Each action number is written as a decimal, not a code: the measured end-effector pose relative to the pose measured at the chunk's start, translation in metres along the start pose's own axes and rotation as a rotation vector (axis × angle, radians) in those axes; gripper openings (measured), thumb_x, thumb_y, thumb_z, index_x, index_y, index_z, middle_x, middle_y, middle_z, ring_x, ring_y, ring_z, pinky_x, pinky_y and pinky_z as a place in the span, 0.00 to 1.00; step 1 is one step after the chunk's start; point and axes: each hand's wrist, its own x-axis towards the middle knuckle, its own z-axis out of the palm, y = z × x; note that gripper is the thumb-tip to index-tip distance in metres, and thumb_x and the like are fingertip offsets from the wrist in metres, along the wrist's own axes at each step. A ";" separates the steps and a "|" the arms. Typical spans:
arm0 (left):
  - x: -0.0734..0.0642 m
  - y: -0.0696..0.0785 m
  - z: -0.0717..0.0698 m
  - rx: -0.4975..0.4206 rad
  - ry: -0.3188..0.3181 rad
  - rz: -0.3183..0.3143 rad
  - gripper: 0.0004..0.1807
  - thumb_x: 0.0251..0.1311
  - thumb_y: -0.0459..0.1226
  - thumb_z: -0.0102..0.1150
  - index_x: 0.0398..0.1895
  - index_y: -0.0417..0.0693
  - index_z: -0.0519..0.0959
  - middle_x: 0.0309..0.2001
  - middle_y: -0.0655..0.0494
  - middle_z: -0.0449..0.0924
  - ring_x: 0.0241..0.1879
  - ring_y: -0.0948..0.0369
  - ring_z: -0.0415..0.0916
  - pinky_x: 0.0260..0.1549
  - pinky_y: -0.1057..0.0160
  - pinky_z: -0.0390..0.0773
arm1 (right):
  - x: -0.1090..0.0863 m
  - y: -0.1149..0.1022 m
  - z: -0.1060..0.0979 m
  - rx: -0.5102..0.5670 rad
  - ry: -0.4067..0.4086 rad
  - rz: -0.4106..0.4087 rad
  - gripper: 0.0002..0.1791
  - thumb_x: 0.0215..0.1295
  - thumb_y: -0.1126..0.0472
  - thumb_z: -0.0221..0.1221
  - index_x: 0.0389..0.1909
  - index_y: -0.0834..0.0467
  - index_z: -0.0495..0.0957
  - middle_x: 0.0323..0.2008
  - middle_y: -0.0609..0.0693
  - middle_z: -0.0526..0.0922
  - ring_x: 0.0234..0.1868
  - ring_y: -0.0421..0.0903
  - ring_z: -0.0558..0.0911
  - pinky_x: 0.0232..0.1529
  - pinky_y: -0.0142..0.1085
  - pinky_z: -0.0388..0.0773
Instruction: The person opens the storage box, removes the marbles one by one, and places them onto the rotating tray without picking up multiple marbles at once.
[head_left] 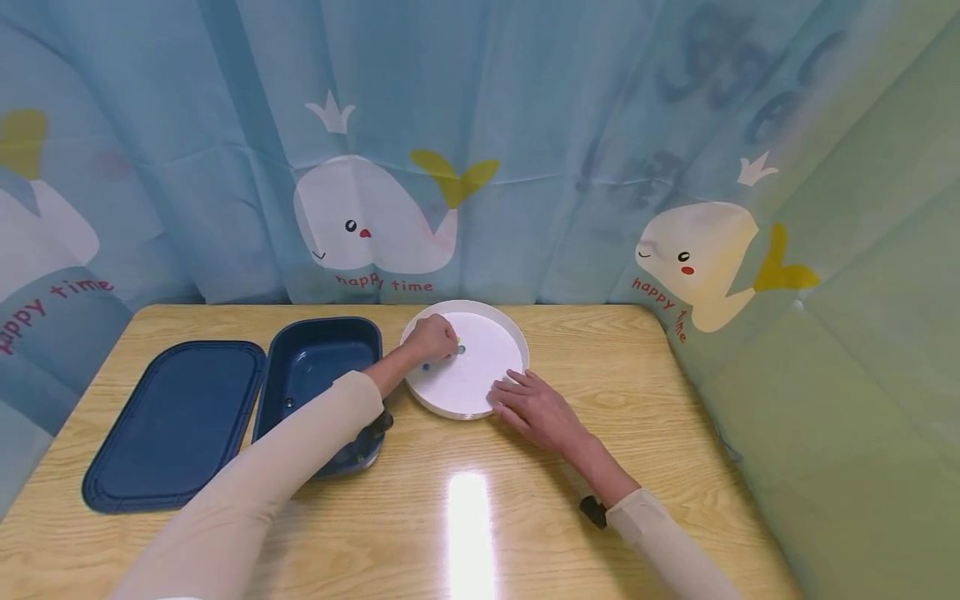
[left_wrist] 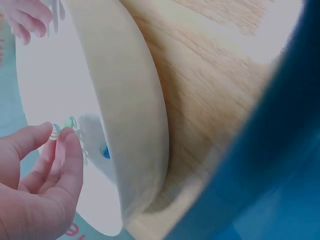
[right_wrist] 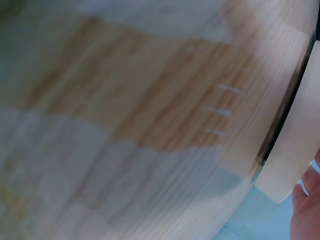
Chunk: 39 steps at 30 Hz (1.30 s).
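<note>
A round white tray (head_left: 480,379) with a low wall stands at the back of the table. Over its left part, my left hand (head_left: 433,337) pinches a clear glass marble (left_wrist: 55,131) with a coloured swirl between thumb and fingertips. Right by those fingertips lies a green marble (left_wrist: 70,122) on the tray floor. A blue marble (left_wrist: 105,151) sits near the wall, closer to the wrist. My right hand (head_left: 536,408) rests its spread fingers on the tray's front right rim; in the right wrist view only part of this hand shows, beside the tray wall.
A deep dark blue box (head_left: 281,367) stands left of the tray, partly under the left forearm, with a marble (head_left: 289,402) inside. Its flat blue lid (head_left: 176,425) lies farther left. A whale-print curtain (head_left: 547,167) hangs behind the wooden table (head_left: 600,350).
</note>
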 end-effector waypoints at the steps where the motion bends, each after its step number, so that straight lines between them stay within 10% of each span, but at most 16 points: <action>1: 0.001 0.000 0.001 -0.002 -0.001 -0.001 0.06 0.62 0.32 0.61 0.35 0.37 0.84 0.23 0.55 0.79 0.31 0.59 0.73 0.30 0.68 0.68 | 0.000 0.000 0.000 -0.001 0.001 -0.003 0.17 0.72 0.55 0.58 0.57 0.56 0.82 0.58 0.53 0.81 0.66 0.56 0.72 0.67 0.53 0.61; 22: 0.010 0.002 0.008 0.075 -0.040 -0.121 0.20 0.60 0.31 0.58 0.11 0.48 0.67 0.12 0.59 0.64 0.17 0.63 0.63 0.18 0.67 0.62 | 0.000 0.001 0.001 -0.003 -0.015 0.019 0.18 0.73 0.54 0.57 0.58 0.56 0.82 0.59 0.52 0.81 0.67 0.54 0.71 0.68 0.52 0.59; 39: 0.013 0.005 0.009 0.148 -0.064 -0.112 0.16 0.62 0.30 0.56 0.16 0.46 0.69 0.18 0.55 0.67 0.19 0.62 0.65 0.19 0.66 0.65 | 0.000 0.001 0.000 -0.012 -0.020 0.014 0.17 0.73 0.54 0.57 0.57 0.55 0.82 0.58 0.52 0.81 0.67 0.55 0.72 0.68 0.52 0.60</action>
